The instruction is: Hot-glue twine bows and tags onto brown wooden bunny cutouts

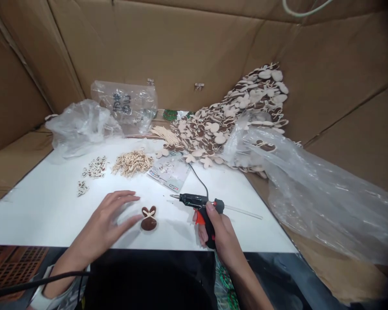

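A brown felt bunny-head cutout with a cream bow lies flat on the white table. My left hand is open over the table just left of it, thumb close to the cutout's edge; I cannot tell whether they touch. In my right hand is a black hot glue gun with an orange trigger. Its metal nozzle points left, above and to the right of the cutout. A clear glue stick sticks out of its back end.
A large heap of brown and cream cutouts rises at the back right, beside clear plastic. Cream bow pieces and small patterned pieces lie at left. The gun's cord runs over a printed packet. Cardboard walls surround the table.
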Action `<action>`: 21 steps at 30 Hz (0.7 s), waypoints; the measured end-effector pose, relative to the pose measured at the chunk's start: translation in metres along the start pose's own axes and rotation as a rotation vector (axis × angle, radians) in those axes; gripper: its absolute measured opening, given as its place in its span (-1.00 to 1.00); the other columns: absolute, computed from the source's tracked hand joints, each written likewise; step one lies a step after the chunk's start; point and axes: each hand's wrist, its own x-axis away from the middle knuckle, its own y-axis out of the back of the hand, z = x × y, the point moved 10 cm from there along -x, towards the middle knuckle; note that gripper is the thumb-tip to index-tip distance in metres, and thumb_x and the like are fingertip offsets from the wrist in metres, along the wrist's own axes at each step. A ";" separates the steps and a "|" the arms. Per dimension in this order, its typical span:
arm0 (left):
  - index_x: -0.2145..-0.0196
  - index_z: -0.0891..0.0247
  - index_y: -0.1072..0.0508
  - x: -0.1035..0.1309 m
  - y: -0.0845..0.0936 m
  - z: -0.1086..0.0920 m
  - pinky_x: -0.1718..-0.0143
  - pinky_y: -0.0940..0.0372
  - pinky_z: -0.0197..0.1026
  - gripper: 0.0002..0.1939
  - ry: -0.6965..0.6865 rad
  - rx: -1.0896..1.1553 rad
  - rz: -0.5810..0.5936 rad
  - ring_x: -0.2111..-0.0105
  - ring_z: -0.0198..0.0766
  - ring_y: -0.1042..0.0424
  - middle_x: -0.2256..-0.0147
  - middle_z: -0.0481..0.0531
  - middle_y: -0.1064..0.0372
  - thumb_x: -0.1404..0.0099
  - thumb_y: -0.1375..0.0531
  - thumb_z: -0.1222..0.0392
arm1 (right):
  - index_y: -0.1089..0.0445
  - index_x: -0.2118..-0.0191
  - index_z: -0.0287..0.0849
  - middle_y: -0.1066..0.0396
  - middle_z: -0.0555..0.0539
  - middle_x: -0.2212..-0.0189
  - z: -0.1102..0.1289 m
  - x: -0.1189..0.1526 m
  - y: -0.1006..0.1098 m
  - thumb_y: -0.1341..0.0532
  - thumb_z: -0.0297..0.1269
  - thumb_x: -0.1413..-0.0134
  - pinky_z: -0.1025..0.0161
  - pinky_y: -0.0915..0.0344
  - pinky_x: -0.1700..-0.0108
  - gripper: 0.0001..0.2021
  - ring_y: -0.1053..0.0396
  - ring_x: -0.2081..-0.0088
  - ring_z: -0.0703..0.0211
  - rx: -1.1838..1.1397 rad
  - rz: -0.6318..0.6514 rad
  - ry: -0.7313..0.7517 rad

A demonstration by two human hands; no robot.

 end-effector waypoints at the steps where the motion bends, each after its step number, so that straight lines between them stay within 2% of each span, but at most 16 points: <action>1: -0.24 -0.05 -0.67 -0.002 0.013 0.012 -0.32 -0.56 0.16 -0.56 0.025 -0.041 -0.037 -0.31 0.10 -0.60 -0.28 0.12 -0.62 -0.65 -0.31 -0.31 | -0.36 0.64 -0.03 -0.34 -0.05 0.70 0.000 -0.003 0.000 -0.16 0.68 -0.39 0.17 -0.37 0.35 -0.11 -0.38 0.56 0.10 -0.006 -0.016 0.007; 4: -0.15 0.04 -0.68 -0.006 0.056 0.047 -0.26 -0.52 0.15 -0.50 0.043 -0.229 -0.194 -0.23 0.13 -0.61 -0.18 0.14 -0.66 -0.67 -0.21 -0.37 | -0.38 0.66 -0.04 -0.34 -0.06 0.70 -0.001 -0.010 0.000 -0.16 0.71 -0.35 0.17 -0.33 0.38 -0.09 -0.37 0.58 0.10 -0.033 -0.046 0.012; 7: -0.06 0.12 -0.69 -0.009 0.081 0.073 -0.14 -0.49 0.16 -0.51 0.071 -0.495 -0.206 -0.14 0.18 -0.57 -0.08 0.20 -0.67 -0.74 -0.09 -0.23 | -0.40 0.65 -0.05 -0.36 -0.06 0.69 -0.001 -0.010 0.001 -0.18 0.70 -0.34 0.17 -0.33 0.38 -0.09 -0.35 0.57 0.10 -0.052 -0.057 0.032; 9: -0.01 0.14 -0.70 -0.014 0.089 0.080 -0.07 -0.47 0.15 -0.53 0.073 -0.582 -0.176 -0.09 0.21 -0.54 -0.02 0.21 -0.67 -0.75 -0.07 -0.15 | -0.43 0.63 -0.06 -0.36 -0.06 0.68 0.000 -0.007 0.002 -0.18 0.68 -0.37 0.16 -0.34 0.37 -0.10 -0.35 0.56 0.09 -0.054 -0.064 0.048; 11: -0.02 0.15 -0.71 -0.021 0.092 0.079 -0.04 -0.44 0.14 -0.54 0.051 -0.632 -0.133 -0.08 0.22 -0.54 -0.02 0.20 -0.68 -0.76 -0.06 -0.10 | -0.44 0.63 -0.06 -0.38 -0.07 0.67 -0.002 -0.005 0.003 -0.15 0.64 -0.43 0.16 -0.35 0.35 -0.11 -0.36 0.54 0.09 -0.055 -0.066 0.055; 15: -0.06 0.16 -0.75 -0.041 0.086 0.076 -0.03 -0.41 0.14 -0.51 -0.020 -0.724 -0.031 -0.12 0.25 -0.53 -0.09 0.21 -0.70 -0.76 -0.02 -0.03 | -0.44 0.64 -0.06 -0.38 -0.08 0.66 -0.008 -0.005 0.005 -0.10 0.62 -0.50 0.16 -0.35 0.31 -0.08 -0.37 0.52 0.09 -0.063 -0.070 0.059; 18: -0.08 0.15 -0.76 -0.052 0.078 0.084 -0.06 -0.41 0.15 -0.52 -0.065 -0.780 0.036 -0.17 0.28 -0.52 -0.12 0.22 -0.71 -0.74 -0.02 0.05 | -0.43 0.65 -0.07 -0.37 -0.08 0.68 -0.013 -0.006 0.007 -0.07 0.65 -0.48 0.16 -0.34 0.33 -0.06 -0.37 0.54 0.09 -0.062 -0.076 0.056; 21: -0.14 0.16 -0.76 -0.055 0.070 0.093 -0.07 -0.42 0.18 -0.53 -0.099 -0.833 0.094 -0.20 0.29 -0.53 -0.15 0.23 -0.70 -0.67 -0.04 0.21 | -0.47 0.59 -0.07 -0.37 -0.06 0.68 -0.012 -0.006 0.007 -0.08 0.66 -0.46 0.16 -0.32 0.34 -0.08 -0.36 0.54 0.09 -0.075 -0.081 0.042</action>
